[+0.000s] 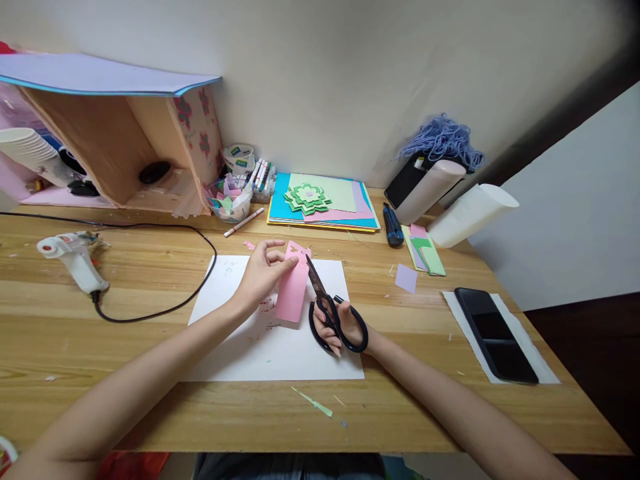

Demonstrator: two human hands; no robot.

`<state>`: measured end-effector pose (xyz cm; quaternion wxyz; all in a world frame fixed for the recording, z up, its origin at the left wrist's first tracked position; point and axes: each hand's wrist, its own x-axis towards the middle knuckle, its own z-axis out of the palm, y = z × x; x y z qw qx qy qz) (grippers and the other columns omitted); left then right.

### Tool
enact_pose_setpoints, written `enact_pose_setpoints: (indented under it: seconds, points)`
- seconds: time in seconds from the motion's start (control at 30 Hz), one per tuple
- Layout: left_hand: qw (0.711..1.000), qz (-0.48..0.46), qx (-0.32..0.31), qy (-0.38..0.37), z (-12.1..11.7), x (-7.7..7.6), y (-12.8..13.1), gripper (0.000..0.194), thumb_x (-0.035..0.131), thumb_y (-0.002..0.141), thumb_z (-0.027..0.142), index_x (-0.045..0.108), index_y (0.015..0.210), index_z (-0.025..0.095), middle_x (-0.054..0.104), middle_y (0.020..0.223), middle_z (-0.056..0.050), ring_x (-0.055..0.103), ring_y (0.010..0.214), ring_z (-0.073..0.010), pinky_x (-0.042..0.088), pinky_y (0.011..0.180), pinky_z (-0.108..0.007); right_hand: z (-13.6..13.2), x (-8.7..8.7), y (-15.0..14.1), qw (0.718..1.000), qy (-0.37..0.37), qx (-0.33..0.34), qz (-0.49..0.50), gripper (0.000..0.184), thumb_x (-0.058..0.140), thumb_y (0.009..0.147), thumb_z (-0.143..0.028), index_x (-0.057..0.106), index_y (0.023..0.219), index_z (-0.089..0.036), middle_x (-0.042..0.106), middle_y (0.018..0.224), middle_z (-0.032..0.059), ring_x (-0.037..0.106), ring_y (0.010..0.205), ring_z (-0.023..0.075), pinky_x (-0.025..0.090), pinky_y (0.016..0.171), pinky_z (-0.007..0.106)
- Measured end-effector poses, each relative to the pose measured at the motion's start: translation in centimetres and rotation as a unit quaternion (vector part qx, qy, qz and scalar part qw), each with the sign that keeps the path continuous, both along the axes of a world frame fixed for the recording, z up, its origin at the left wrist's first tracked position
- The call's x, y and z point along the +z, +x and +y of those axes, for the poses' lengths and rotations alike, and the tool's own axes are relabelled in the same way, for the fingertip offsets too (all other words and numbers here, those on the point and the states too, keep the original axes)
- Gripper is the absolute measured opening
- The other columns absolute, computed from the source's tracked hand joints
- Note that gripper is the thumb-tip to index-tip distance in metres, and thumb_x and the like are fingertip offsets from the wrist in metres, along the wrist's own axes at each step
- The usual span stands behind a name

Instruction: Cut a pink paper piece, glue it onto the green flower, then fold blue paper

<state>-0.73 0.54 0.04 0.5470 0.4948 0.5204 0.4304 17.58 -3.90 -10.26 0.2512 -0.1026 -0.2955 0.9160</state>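
Note:
Between the thumb and fingers of my left hand (264, 270) is a pink paper strip (292, 293), held upright above a white sheet (220, 353). Small cut-outs show near the strip's top end. My right hand (345, 325) grips black-handled scissors (325, 303), fingers through the loops. The scissors' tip is at the strip's upper right edge; whether the blades are around the paper I cannot tell. Dark and reddish marks spot the white sheet beneath. Tiny pink scraps (250, 246) lie behind my left hand.
A glue gun (75, 260) with its black cord lies left. At the back are a tub of scraps (230, 207), markers (261, 175) and coloured paper with a green layered paper flower (307, 199). To the right are a utility knife (393, 225), paper rolls (470, 213) and a phone (495, 337).

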Motion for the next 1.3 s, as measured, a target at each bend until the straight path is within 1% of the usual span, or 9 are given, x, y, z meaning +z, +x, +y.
enact_pose_setpoints:
  seconds: [0.2,0.3,0.4,0.53,0.67,0.8,1.0,1.17,1.3]
  points:
    - [1.000,0.011,0.006,0.006,0.1,0.0,-0.2,0.057,0.067,0.065,0.041,0.045,0.110,0.015,0.066,0.076,-0.002,0.061,0.074,-0.0176,0.042,0.062,-0.026,-0.1,0.5,0.1,1.000,0.015,-0.002,-0.003,0.054,0.059,0.062,-0.067,0.039,0.072,-0.018,0.050,0.052,-0.0068,0.042,0.031,0.0040,0.046,0.029,0.020]
    - [1.000,0.022,0.004,0.017,0.2,0.0,-0.4,0.056,0.067,0.065,0.042,0.046,0.109,0.016,0.067,0.077,-0.003,0.061,0.073,-0.0177,0.041,0.062,-0.026,-0.2,0.5,0.2,1.000,0.014,-0.009,-0.020,0.056,0.059,0.060,-0.069,0.040,0.073,-0.018,0.049,0.051,-0.0070,0.041,0.031,0.0035,0.045,0.029,0.019]
    - [0.999,0.023,0.003,0.028,0.5,0.0,-0.6,0.055,0.068,0.063,0.041,0.046,0.107,0.015,0.065,0.073,-0.002,0.061,0.070,-0.0167,0.041,0.062,-0.026,-0.3,0.6,0.3,0.999,0.018,-0.011,-0.036,0.059,0.058,0.056,-0.071,0.040,0.072,-0.018,0.048,0.050,-0.0076,0.040,0.030,0.0032,0.044,0.027,0.019]
    - [0.999,0.017,-0.002,0.037,0.7,0.3,-0.7,0.056,0.070,0.061,0.038,0.044,0.106,0.015,0.065,0.073,-0.001,0.060,0.067,-0.0155,0.042,0.060,-0.025,-0.5,1.5,0.3,0.996,0.031,-0.013,-0.077,0.063,0.055,0.052,-0.076,0.040,0.072,-0.017,0.046,0.049,-0.0082,0.037,0.030,0.0024,0.043,0.027,0.018]
    - [0.999,0.017,-0.014,0.039,0.7,0.5,-0.7,0.055,0.071,0.060,0.037,0.044,0.104,0.016,0.064,0.072,-0.001,0.060,0.063,-0.0143,0.042,0.056,-0.023,-0.7,2.7,0.1,0.991,0.058,-0.021,-0.115,0.070,0.048,0.046,-0.082,0.039,0.071,-0.018,0.044,0.049,-0.0080,0.037,0.031,0.0027,0.043,0.027,0.019]
    - [0.999,0.015,-0.015,0.032,0.5,0.5,-0.6,0.055,0.072,0.059,0.037,0.044,0.101,0.017,0.063,0.070,0.000,0.060,0.062,-0.0141,0.043,0.054,-0.023,-0.8,3.2,-0.1,0.988,0.070,-0.028,-0.133,0.072,0.044,0.043,-0.085,0.038,0.069,-0.018,0.043,0.048,-0.0085,0.036,0.030,0.0028,0.042,0.027,0.019]
    - [0.999,0.018,-0.021,0.036,0.6,0.4,-0.5,0.053,0.072,0.059,0.037,0.044,0.100,0.017,0.063,0.070,0.000,0.060,0.061,-0.0138,0.043,0.052,-0.022,-0.9,3.1,0.0,0.989,0.068,-0.036,-0.129,0.070,0.046,0.046,-0.083,0.039,0.070,-0.018,0.043,0.048,-0.0087,0.036,0.030,0.0025,0.043,0.028,0.019]
    - [0.999,0.029,-0.021,0.040,0.5,0.6,-0.5,0.054,0.072,0.059,0.040,0.045,0.101,0.017,0.063,0.070,0.000,0.059,0.059,-0.0138,0.043,0.051,-0.022,-0.8,2.5,0.0,0.993,0.049,-0.024,-0.108,0.068,0.050,0.047,-0.081,0.039,0.070,-0.018,0.045,0.048,-0.0088,0.037,0.029,0.0022,0.043,0.028,0.018]
    - [0.998,0.044,-0.021,0.043,0.5,0.9,-0.7,0.056,0.072,0.059,0.041,0.046,0.102,0.016,0.063,0.071,-0.002,0.060,0.061,-0.0144,0.043,0.053,-0.023,-0.7,2.3,0.0,0.994,0.034,-0.013,-0.106,0.068,0.052,0.047,-0.080,0.038,0.070,-0.018,0.045,0.048,-0.0089,0.037,0.029,0.0020,0.044,0.027,0.018]
